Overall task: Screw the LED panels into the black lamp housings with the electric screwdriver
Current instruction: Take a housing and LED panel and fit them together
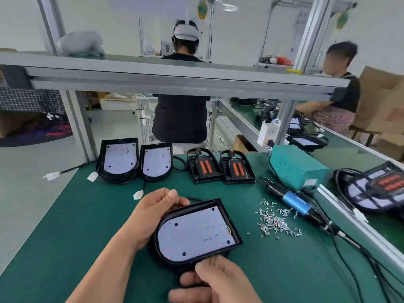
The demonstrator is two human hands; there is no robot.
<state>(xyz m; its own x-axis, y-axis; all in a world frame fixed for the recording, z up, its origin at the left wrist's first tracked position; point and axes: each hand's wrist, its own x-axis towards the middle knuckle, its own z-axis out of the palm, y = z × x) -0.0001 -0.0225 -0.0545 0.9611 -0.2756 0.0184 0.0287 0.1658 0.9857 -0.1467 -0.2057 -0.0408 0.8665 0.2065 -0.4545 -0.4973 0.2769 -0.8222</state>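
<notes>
The black lamp housing point(230, 217) is held just over the green worktop point(65, 226), near its front edge and tipped a little toward the person. It is D-shaped, with its rounded end nearest them and its square end pointing away to the right. Inside sits the LED panel point(194, 230), a pale lilac-white board dotted with rows of tiny red and a few yellow points. Three dark screw holes show near its edges, and a short yellow wire curls at its right side.

The left hand point(153, 213) grips the far left rim, thumb laid along the top edge. The right hand point(209, 281) clasps the rounded near end, its fingers point(188, 281) curled under and its thumb against the rim.

A scatter of small silver screws point(275, 221) lies just to the right. Beyond them the blue-and-black electric screwdriver point(295, 203) lies on the worktop with its cable trailing, next to a teal box point(295, 165).

Along the back edge stand two more housings with panels point(119, 160) and two black housings with orange strips point(204, 167).

A seated person point(181, 114) has their back turned further off.
</notes>
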